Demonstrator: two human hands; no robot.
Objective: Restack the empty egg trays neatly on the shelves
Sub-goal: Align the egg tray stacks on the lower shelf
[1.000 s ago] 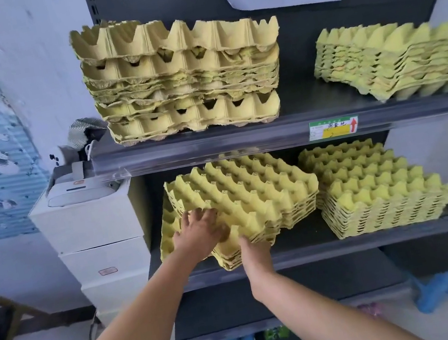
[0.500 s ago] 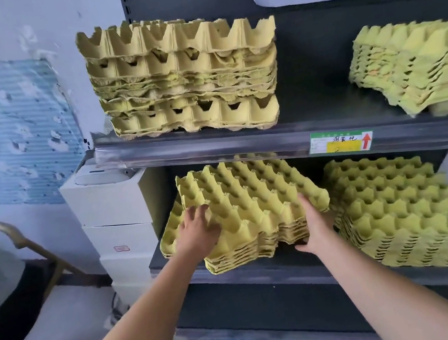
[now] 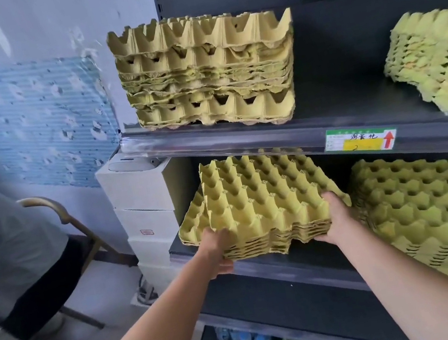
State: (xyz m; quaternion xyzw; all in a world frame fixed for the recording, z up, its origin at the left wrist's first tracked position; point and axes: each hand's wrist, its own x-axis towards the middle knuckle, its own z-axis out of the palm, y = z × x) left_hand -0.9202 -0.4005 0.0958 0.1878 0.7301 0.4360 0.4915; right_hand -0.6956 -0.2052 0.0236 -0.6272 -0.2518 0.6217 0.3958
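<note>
The left hand [image 3: 215,248] and right hand [image 3: 334,222] are clamped, well apart, on the 2 front corners of the egg tray stack [image 3: 263,199], which is held at the left front edge of the middle shelf [image 3: 306,264]. The pulp is judged light yet crushable; it is best supported from underneath.

Upper right stack [image 3: 435,57] and lower right stack [image 3: 431,212] both run off the right edge; shelf label [image 3: 360,143] writing's too blurry to read.
</note>
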